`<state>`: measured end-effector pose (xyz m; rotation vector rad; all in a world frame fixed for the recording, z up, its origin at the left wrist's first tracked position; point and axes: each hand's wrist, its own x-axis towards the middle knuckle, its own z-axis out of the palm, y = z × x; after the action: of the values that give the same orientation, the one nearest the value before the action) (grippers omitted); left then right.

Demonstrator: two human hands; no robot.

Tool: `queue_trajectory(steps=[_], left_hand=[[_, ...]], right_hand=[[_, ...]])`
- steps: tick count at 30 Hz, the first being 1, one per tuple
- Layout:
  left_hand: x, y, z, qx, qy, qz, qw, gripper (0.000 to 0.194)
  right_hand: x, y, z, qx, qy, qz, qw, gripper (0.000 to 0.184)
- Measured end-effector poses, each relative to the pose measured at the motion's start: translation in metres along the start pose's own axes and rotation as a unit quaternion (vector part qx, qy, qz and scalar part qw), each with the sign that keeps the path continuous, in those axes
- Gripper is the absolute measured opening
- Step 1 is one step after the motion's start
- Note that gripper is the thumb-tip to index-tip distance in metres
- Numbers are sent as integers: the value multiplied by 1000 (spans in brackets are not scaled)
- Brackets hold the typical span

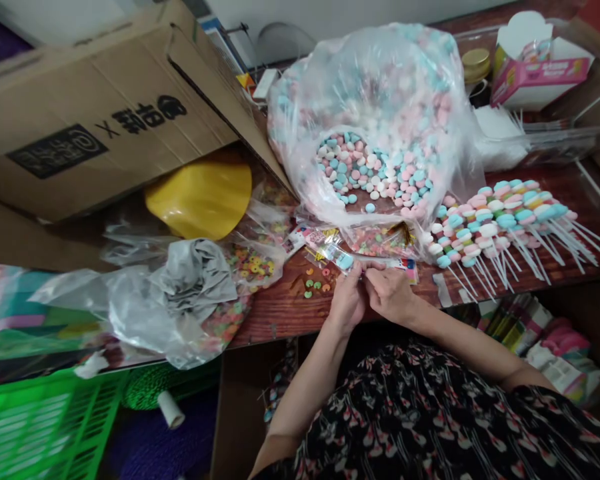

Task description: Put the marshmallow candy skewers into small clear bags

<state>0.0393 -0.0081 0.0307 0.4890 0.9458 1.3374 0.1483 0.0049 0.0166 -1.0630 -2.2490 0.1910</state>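
My left fingers [356, 269] and right fingers [375, 273] pinch the clear candy wrapper [342, 257] together, probably steadying it, with ring candies [317, 285] loose nearby on the bench [276, 315].

A dark reddish-brown wooden table [275, 323] with visible grain, its front edge running across the scene. The landmark is a big clear plastic bag [380, 73] of pink, blue and white candies — its mouth opens toward the front edge. Right of the bag, candy sticks [500, 217] lie heaped, white stems pointing frontward; behind them sits a clear plastic tray [555, 143]. Just in front of the bag are printed wrappers [409, 265] and a clear packet of small colored rings [377, 241]. Front-left of it, a few loose rings [326, 287] — orange, green, reddish — are scattered on bare wood. Farther left lies a larger clear bag of rings [253, 263].
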Motion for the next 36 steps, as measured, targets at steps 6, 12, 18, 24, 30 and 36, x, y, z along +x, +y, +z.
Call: queue_trajectory(steps=[6,12,18,24,30,36], left_hand=[[2,26,-16,-28,-24,-77,996,23],[-17,36,-10,-19,-249,-251,935,36],[-32,44,-27,113,-299,-267,909,37],[-21,51,-30,159,-177,-182,954,44],[-20,29,-16,207,-136,-236,940,46],[-24,20,-23,203,-145,-242,938,35]], right_hand=[[32,17,-57,-7,-38,-103,994,35],[61,35,-63,-77,-66,-306,947,25],[63,55,-57,-142,-55,-263,953,24],[51,37,-54,-166,-43,-318,932,21],[46,36,-45,-169,-61,-350,919,20],[46,48,-44,-117,-100,-351,924,20]])
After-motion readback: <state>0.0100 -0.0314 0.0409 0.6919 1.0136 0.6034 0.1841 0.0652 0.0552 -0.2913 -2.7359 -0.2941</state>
